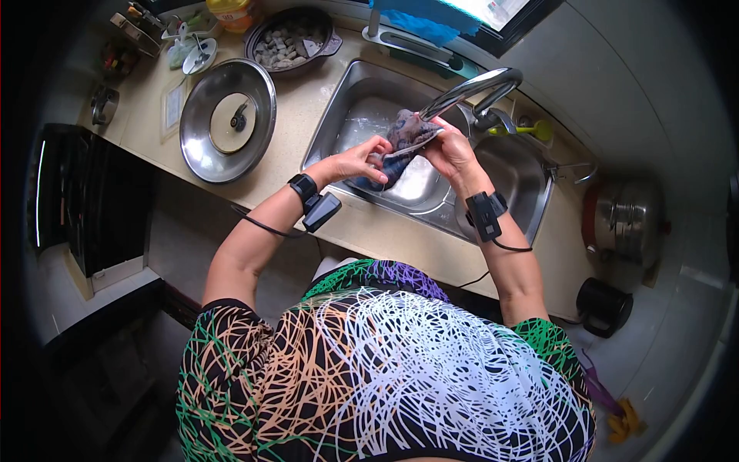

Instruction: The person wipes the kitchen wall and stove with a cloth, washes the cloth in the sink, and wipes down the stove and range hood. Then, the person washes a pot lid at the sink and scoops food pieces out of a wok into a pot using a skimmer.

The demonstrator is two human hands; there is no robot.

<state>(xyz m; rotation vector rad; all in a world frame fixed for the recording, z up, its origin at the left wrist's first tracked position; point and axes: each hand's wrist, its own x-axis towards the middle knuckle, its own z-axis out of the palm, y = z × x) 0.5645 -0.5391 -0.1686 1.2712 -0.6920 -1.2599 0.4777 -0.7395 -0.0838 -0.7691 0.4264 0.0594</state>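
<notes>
A dark grey and blue patterned cloth [405, 140] hangs bunched beneath the spout of the chrome faucet [468, 91], over the double steel sink [339, 108]. My right hand [453, 152] grips its upper right part, fingers partly hidden behind it. On the other side, my left hand [360, 160] has its fingers and thumb closed on the cloth's left edge. The lower end of the cloth droops toward the sink's near rim. Whether water is running cannot be made out.
Left of the sink lies a wide steel lid or basin [192, 127] with a round knobbed lid [232, 123] on it. Behind stands a dark pot [286, 46] of pale chunks. A yellow-green utensil [531, 129] lies behind the sink; a black mug [605, 306] stands right.
</notes>
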